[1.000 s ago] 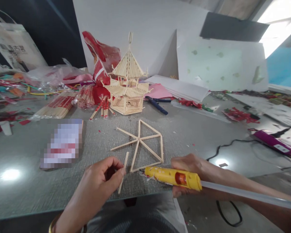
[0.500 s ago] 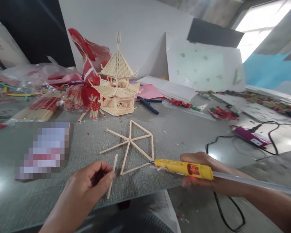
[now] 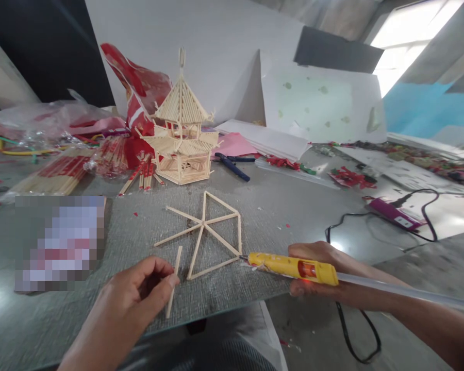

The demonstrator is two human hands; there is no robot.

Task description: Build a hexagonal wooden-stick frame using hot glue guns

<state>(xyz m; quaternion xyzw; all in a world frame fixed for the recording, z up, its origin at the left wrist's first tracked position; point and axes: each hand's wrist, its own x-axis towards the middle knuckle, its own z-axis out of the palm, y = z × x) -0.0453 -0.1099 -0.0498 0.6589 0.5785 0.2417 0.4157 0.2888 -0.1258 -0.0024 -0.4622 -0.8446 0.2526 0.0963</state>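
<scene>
A grey worktop (image 3: 278, 196) with a fine-grained sheen carries everything, and the pagoda model (image 3: 181, 111) of pale sticks stands upright on it. In front of the pagoda model lies the flat stick frame (image 3: 203, 223): six spokes from one hub, three outer sides joined. Nearer the worktop's front edge, farther forward of the pagoda model, the left hand (image 3: 139, 293) pinches a loose stick (image 3: 179, 255) between thumb and fingers. Forward and to the right of the pagoda model, the right hand (image 3: 313, 251) is closed around a yellow glue gun (image 3: 290, 267), its nozzle at a corner of the stick frame; whether it touches is too fine to tell.

Just left of the pagoda model are red-tipped sticks (image 3: 145, 172), with wrapped sticks (image 3: 54, 170) farther out; a pixelated flat object (image 3: 64, 245) lies forward and left. A red bag (image 3: 139, 93) slumps behind its left side. Just to its right are blue-handled pliers (image 3: 234, 166), pink paper (image 3: 237, 144) and white sheets (image 3: 272, 139); well off to the right sits a purple power strip (image 3: 396, 214) with a black cord. Beyond the pagoda model rises a pale wall (image 3: 216, 41), with a dark panel (image 3: 42, 46) to its left and a bright window (image 3: 413, 36) far to its right.
</scene>
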